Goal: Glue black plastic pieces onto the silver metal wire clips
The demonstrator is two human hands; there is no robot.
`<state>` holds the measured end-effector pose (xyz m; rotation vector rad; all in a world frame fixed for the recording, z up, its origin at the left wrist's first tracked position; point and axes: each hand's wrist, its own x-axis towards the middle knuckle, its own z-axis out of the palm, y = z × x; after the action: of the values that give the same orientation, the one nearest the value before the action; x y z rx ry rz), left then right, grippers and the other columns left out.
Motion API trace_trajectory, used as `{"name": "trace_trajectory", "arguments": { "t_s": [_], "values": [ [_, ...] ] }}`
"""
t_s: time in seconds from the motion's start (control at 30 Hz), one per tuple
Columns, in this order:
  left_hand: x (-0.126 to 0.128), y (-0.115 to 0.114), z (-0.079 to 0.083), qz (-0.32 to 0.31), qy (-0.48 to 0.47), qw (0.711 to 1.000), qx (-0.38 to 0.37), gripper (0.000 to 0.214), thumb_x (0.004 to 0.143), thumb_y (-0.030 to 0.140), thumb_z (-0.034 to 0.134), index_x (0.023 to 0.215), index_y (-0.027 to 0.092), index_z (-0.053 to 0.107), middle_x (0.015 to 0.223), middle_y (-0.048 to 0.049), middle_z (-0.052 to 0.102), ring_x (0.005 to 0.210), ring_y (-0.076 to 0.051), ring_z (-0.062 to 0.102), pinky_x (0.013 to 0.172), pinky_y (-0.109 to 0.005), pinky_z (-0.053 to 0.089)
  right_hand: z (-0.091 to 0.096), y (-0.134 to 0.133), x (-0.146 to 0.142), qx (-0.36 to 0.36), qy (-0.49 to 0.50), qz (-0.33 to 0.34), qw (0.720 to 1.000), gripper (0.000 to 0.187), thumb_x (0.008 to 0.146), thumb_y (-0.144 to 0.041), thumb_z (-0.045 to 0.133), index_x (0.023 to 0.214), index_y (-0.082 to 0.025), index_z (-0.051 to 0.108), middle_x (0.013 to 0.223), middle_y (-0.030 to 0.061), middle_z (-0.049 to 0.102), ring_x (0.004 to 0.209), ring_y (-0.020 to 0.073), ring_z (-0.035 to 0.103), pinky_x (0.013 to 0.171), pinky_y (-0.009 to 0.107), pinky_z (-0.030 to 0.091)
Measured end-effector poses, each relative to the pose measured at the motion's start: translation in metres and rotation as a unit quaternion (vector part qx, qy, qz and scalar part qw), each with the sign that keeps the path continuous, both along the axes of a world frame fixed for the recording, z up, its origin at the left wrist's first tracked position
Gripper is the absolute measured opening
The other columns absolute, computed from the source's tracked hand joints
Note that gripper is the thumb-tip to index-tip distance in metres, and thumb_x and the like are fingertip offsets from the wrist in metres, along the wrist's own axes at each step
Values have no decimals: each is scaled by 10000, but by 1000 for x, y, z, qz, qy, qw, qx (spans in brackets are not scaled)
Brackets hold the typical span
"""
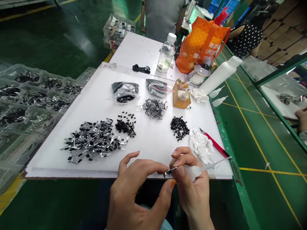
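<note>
Near the table's front edge my right hand [192, 179] pinches a small metal clip with a black end [169, 171] between thumb and fingers. The same hand also holds a white dropper bottle [194, 172], its thin nozzle pointing right. Around the clip's black end is my left hand [141, 188], thumb and index fingertips apart. Its index fingertip is at the clip; whether it touches cannot be made out. Ahead to the left lies a heap of metal clips with black ends [94, 138]. Small black pieces form one pile [126, 125] beside it and another pile [179, 127] at right.
Bare metal clips [155, 109] lie mid-table before two plastic bags [124, 92]. Behind stand a wooden holder [181, 97], clear bottle [166, 52], white bottle [220, 75] and orange bag [201, 44]. Crumpled tissue [200, 145] and a red craft knife [217, 144] lie right. Plastic trays [31, 92] stand left.
</note>
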<state>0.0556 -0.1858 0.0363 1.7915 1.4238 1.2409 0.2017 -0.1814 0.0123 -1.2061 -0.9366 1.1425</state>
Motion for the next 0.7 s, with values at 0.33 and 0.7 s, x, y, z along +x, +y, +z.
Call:
{"name": "trace_trajectory", "arguments": {
  "t_s": [0.33,0.7],
  "values": [
    [2,4,4,26,25,994,100,250,849,26,686,933,256,633,813,54,747,735,-157,733,1089,-474,422,0,8,11,43,16,12,999,179,885,-452,775,897,-277,813,912,32,628,723,158,547,648,303,410],
    [-7,2,-1,41,36,989,134,257,859,-3,640,958,230,602,804,33,717,725,-156,712,1109,-500,397,11,203,101,95,-340,-107,929,555,863,-614,661,1202,-183,747,804,12,628,547,124,417,555,307,389]
  ]
}}
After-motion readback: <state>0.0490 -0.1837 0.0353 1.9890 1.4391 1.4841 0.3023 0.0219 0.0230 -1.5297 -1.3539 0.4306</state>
